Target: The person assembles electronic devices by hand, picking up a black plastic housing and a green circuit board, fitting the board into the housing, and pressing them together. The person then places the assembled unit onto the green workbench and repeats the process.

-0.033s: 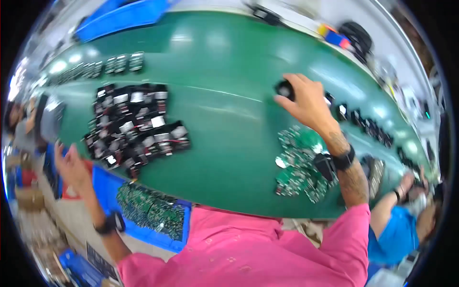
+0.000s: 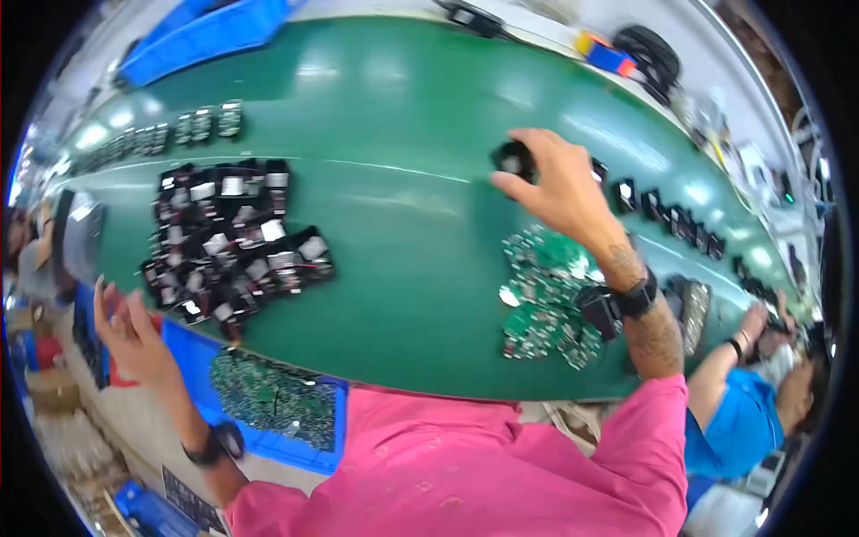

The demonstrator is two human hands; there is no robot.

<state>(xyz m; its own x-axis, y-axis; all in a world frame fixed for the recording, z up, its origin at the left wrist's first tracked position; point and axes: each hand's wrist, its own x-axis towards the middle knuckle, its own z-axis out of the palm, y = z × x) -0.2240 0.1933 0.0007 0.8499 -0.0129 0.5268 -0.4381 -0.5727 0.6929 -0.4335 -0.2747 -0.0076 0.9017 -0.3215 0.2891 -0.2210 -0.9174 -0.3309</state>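
Observation:
My right hand (image 2: 564, 188) is closed round a small black housing (image 2: 513, 161) with a pale centre, on or just above the green table (image 2: 412, 259); the gap beneath cannot be made out. Beyond the table's near left edge hangs my left hand (image 2: 139, 345), fingers apart, with nothing in it. Nearest to that hand is a heap of black housings (image 2: 233, 233) with whitish labels or faces. Loose green circuit boards (image 2: 550, 295) lie in a pile below my right forearm. Past the right hand, several similar black housings (image 2: 677, 221) stand in a row toward the right.
Short rows of green boards (image 2: 204, 123) stand at the far left. A blue bin (image 2: 327, 461) full of green boards sits below the near edge. Another blue bin (image 2: 197, 45) is at the back left. A co-worker in a blue shirt (image 2: 738, 438) sits at the right.
The whole view has slid a little to the left. My right hand still grips the black housing in about the same place. My left hand's fingers look more spread.

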